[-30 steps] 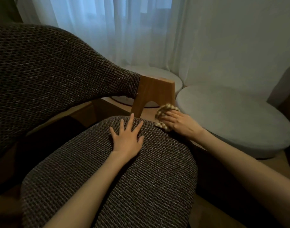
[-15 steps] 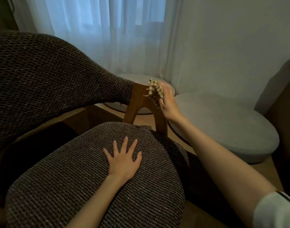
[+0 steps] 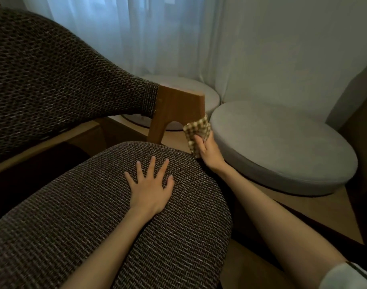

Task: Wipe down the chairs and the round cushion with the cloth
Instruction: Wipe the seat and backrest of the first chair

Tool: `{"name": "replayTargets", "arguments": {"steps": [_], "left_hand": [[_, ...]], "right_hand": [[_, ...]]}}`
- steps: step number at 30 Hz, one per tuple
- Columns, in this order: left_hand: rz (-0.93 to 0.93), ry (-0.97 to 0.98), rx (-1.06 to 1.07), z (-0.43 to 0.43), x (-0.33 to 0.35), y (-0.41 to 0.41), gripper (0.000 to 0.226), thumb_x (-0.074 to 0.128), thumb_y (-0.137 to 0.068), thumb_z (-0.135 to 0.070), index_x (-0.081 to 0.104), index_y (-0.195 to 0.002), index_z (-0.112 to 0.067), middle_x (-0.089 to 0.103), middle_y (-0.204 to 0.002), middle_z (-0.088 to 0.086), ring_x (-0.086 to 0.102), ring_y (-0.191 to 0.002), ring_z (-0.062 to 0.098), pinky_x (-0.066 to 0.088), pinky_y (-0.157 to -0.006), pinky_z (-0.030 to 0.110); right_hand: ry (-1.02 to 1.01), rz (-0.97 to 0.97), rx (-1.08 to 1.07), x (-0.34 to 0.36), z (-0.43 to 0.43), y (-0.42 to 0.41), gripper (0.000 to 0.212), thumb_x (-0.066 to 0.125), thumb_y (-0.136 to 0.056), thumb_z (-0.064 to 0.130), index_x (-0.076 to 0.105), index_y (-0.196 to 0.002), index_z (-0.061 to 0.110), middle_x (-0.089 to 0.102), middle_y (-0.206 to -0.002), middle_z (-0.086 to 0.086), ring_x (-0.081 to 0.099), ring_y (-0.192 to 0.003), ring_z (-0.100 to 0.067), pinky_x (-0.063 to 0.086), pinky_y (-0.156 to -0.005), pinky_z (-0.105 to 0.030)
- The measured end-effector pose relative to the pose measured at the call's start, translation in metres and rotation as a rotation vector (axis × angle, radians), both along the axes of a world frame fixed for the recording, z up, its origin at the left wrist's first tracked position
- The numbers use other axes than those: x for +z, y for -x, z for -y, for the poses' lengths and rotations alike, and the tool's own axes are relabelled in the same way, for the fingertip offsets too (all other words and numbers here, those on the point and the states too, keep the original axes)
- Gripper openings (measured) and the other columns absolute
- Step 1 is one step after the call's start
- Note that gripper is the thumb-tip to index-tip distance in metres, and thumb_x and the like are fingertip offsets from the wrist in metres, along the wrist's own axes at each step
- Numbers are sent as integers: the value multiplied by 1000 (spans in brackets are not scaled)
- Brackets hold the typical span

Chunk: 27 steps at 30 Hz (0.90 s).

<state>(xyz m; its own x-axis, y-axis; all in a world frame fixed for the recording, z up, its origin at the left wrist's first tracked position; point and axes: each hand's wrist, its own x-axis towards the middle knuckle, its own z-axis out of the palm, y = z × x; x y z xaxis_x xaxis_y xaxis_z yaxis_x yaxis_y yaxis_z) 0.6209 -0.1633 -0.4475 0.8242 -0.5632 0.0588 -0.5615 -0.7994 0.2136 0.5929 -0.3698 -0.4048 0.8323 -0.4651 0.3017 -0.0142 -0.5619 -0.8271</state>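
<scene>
Dimly, woven chair seat (image 3: 95, 226) — sheer curtain (image 3: 136, 38), wooden floor (image 3: 313, 207) behind.

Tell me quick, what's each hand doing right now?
Left hand: open, resting flat on the woven chair seat.
Right hand: gripping the checked cloth.

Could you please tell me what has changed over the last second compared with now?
The right hand, holding the cloth, rose from beside the edge of the seat to the top of the wooden leg, then slid back down its right side, where it is now. Its grip on the cloth never let go. The left hand stayed flat on the seat; the round cushion did not move.
</scene>
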Motion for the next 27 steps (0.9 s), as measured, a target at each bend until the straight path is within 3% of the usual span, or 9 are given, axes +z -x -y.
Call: {"name": "replayTargets", "arguments": {"steps": [4, 7, 10, 12, 14, 17, 22, 25, 27], "left_hand": [[7, 17, 5, 0, -2, 0, 63, -4, -85, -65, -14, -145, -48, -15, -159, -6, -16, -144, 35, -16, -107, 61], [1, 28, 8, 0, -2, 1, 64, -7, -83, -66, -14, -144, -49, -15, -158, -6, -17, -144, 34, -17, -107, 60], [3, 38, 8, -1, 0, 2, 62, -7, -84, -66, -16, -143, -49, -15, -158, -6, -17, -144, 33, -18, -107, 59], [1, 39, 8, -2, 1, 4, 60, -5, -87, -65, -16, -143, -49, -16, -158, -6, -18, -144, 32, -19, -107, 58], [0, 43, 2, -3, 2, 5, 59, -3, -89, -64, -15, -144, -48, -17, -158, -6, -19, -144, 32, -19, -107, 57], [-4, 52, -10, -5, 3, 6, 57, 0, -92, -62, -14, -145, -47, -17, -158, -6, -19, -144, 31, -19, -109, 56], [-15, 39, -34, -9, 6, 6, 55, 2, -94, -60, -12, -145, -46, -16, -158, -6, -20, -144, 30, -17, -112, 55], [-18, 49, -41, -10, 7, 7, 54, 4, -95, -58, -10, -146, -45, -15, -158, -5, -19, -144, 29, -16, -113, 55], [-22, 57, -48, -10, 7, 7, 54, 5, -96, -57, -9, -146, -45, -14, -159, -4, -18, -145, 29, -15, -114, 55]], "right_hand": [[42, 34, 12, 33, 2, -10, 34, 44, -100, 32, 33, -128, 17, 47, -129, -6, 46, -119, -17, 38, -103, -32], [111, 97, -66, 72, -6, -27, 29, 43, -100, 30, 35, -119, 10, 48, -119, -6, 49, -108, -18, 45, -96, -40], [419, 122, -111, 106, -8, -37, 35, 47, -97, 22, 39, -127, 4, 47, -121, -8, 46, -110, -20, 39, -90, -31], [765, 3, -93, 128, -7, -46, 32, 51, -94, 17, 44, -123, 4, 48, -122, -15, 47, -110, -28, 35, -80, -31], [987, -180, -37, 151, -15, -62, 28, 48, -97, 21, 46, -119, 4, 50, -120, -16, 50, -108, -33, 39, -76, -36], [1172, -304, 4, 160, -39, -87, 31, 47, -97, 17, 42, -126, 7, 51, -122, -15, 54, -108, -35, 38, -70, -38], [1303, -170, -95, 146, -49, -87, 46, 42, -96, 12, 33, -141, 10, 52, -122, -13, 55, -99, -31, 37, -63, -34], [1371, -116, -128, 133, -41, -73, 56, 38, -96, 12, 22, -150, 17, 47, -134, -11, 53, -102, -30, 39, -71, -36], [1529, -122, -154, 121, -36, -64, 61, 39, -96, 18, 15, -152, 22, 33, -150, -8, 46, -119, -33, 40, -93, -43]]}}
